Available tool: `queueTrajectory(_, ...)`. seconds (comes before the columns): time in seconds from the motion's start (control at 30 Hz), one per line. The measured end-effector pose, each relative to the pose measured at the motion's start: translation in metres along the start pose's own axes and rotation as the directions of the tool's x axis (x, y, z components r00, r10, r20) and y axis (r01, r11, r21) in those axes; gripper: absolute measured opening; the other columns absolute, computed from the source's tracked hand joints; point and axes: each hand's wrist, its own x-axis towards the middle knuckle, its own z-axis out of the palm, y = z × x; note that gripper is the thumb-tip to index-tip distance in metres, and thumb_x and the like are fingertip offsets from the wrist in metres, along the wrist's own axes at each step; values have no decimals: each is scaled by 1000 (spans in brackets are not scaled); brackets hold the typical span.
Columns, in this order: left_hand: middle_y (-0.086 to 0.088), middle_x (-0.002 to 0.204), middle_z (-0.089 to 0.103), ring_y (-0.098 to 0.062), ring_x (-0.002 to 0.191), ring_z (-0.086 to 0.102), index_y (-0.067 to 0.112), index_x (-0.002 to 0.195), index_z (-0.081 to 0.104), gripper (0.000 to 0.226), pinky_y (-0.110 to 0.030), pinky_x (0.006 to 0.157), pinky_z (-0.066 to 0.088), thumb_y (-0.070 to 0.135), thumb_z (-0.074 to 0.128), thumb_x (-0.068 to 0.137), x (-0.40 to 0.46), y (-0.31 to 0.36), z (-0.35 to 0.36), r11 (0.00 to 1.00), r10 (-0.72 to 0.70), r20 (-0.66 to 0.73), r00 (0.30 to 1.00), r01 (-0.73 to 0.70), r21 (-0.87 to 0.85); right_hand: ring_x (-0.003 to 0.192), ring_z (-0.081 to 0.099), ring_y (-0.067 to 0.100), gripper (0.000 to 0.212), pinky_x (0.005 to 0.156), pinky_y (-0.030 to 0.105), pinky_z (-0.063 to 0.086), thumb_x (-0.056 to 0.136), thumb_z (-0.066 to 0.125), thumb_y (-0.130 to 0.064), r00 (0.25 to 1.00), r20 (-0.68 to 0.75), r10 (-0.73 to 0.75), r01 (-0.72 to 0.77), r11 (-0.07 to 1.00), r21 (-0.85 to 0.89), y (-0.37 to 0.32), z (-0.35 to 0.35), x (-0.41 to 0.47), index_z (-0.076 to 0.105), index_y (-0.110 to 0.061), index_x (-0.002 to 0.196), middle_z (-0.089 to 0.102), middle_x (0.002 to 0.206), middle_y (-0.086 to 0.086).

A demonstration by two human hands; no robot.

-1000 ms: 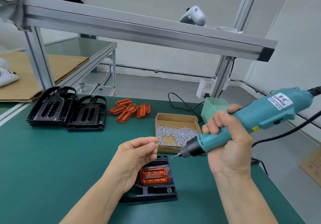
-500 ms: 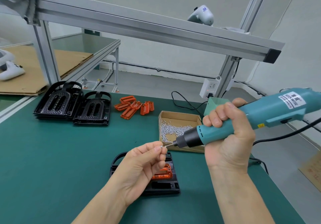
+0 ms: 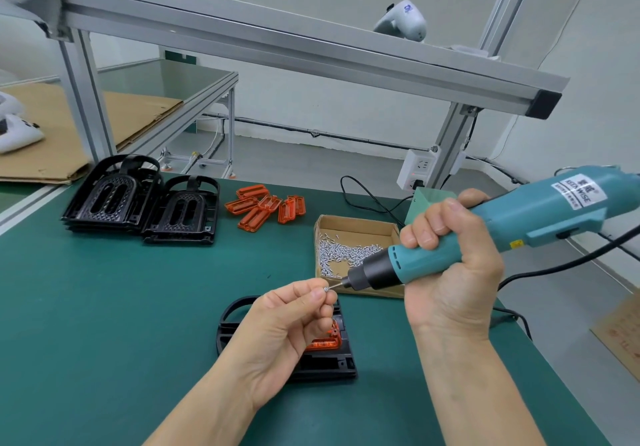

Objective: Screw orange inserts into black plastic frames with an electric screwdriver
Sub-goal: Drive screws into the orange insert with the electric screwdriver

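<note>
Both hands busy: left hand (image 3: pixel 289 321) is pinching a screw (image 3: pixel 326 290) at the bit, right hand (image 3: pixel 446 272) is gripping the screwdriver (image 3: pixel 485 234); black frame (image 3: pixel 325 366) with orange insert (image 3: pixel 325 341) is lying under the left hand, open green mat (image 3: pixel 104 307) further left.

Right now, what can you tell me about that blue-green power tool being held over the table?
The electric screwdriver has a teal plastic body, a black nose and a thin metal bit, with a white label near its back end and a black cable trailing off to the right. The right hand grips it around the front of the body, holding it nearly level with the bit pointing left. The bit tip meets a small screw pinched in the left hand, above the green table and in front of the cardboard box of screws.
</note>
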Motion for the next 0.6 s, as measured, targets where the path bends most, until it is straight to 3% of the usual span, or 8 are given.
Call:
queueTrajectory(0.27,-14,72,67,-14,56,60,3,71,74,9,-22,54,54,2,67,67,3,-5,4,990,114,-54,992,-109,94,42,38,8,18,47,20,38,77,48,-3,998,18,-53,53,999,-5,3,-3,-1,49,-21,80,39,54,-7)
queueTrajectory(0.6,-15,80,70,-14,62,63,2,80,75,16,-22,56,55,6,69,66,6,-9,1,984,125,-87,988,-113,135,42,36,8,18,46,20,37,74,49,-3,999,-31,-10,10,1000,1,7,-11,4,50,-21,78,38,54,-6)
